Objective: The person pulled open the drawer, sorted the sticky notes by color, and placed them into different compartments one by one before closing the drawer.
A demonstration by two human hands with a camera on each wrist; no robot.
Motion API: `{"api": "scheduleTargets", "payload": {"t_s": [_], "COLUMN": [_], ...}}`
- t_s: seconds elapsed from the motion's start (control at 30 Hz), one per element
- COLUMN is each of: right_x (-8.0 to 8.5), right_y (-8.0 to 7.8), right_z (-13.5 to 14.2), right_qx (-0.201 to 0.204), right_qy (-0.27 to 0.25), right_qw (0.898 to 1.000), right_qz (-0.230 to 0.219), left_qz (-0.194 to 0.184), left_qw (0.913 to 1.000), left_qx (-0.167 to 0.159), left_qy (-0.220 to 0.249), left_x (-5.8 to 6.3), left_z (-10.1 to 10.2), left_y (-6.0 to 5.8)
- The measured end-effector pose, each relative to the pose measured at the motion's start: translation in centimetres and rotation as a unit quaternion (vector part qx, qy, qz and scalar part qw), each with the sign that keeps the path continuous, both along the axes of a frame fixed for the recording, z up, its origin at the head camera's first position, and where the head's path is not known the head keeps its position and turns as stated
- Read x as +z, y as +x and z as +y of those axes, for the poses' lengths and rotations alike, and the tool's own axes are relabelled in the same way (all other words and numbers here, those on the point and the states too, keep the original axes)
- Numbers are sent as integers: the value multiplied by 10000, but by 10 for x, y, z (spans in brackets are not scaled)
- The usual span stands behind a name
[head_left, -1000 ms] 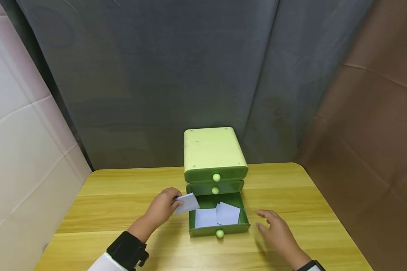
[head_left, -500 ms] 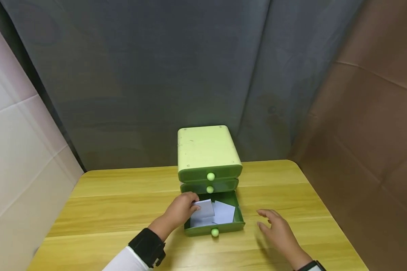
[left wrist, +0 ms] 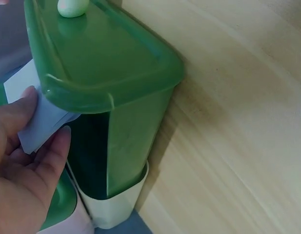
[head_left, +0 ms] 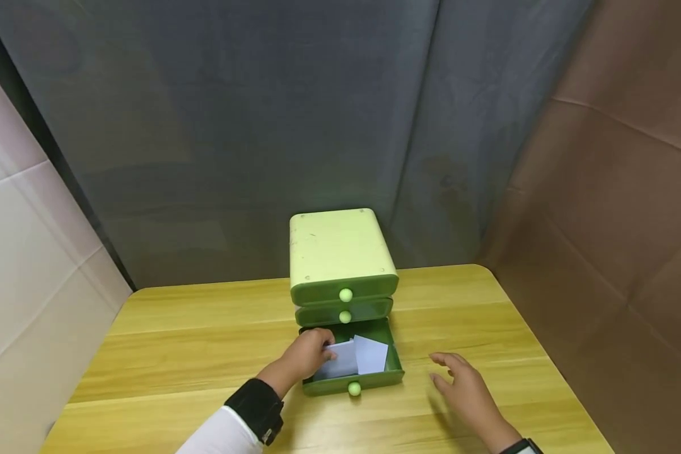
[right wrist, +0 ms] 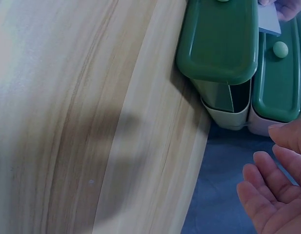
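Observation:
My left hand (head_left: 306,354) reaches into the pulled-out green bottom drawer (head_left: 380,379) from its left side. Between thumb and fingers it pinches a pale, bluish-white folded paper (left wrist: 40,117), low in the drawer, just behind the front panel. Beside it, another pale sheet of paper (head_left: 371,354) lies tilted on the right side of the drawer. My right hand (head_left: 466,392) hovers over the table to the right of the drawer, fingers loosely bent and holding nothing. In the right wrist view, only part of that hand and the held paper show.
The cabinet (head_left: 340,246) has a pale yellow-green top and light green round knobs. Its middle drawer (head_left: 374,309) juts out slightly, and the top drawer (head_left: 318,294) is closed. A wooden table (head_left: 204,334) carries it, with a dark grey cloth (head_left: 261,126) behind.
My left hand has moved right and down with the paper, from beside the drawer into it. My right hand has stayed about where it was. The head view has shifted slightly.

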State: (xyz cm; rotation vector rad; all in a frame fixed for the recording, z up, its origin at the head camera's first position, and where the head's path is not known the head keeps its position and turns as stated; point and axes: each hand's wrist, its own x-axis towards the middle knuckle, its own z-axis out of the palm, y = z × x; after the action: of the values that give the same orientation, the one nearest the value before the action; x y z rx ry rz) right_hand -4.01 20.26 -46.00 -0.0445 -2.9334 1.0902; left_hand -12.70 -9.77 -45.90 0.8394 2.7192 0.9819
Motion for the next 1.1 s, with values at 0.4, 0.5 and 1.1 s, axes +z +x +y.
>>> {"api": "scheduleTargets", "payload": {"t_s": [0.4,0.5,1.1], "right_x": [-4,-5,-4], "right_y": [3,4,1], "right_z": [2,1,-1], "right_qx": [-15,-62,-42], "right_qy": [-64,-70,-8], "right_qw": [10000,10000,9999], "right_qz": [-16,10,117], "left_qz": [186,383,1527], "left_qw": [9988,9963,9725], "left_qx": [59,68,115], "left_qy": [-453,-769,-1753], "left_x": [-11,-14,-22], "left_z": [5,7,5], "left_y": [-9,-12,-12]}}
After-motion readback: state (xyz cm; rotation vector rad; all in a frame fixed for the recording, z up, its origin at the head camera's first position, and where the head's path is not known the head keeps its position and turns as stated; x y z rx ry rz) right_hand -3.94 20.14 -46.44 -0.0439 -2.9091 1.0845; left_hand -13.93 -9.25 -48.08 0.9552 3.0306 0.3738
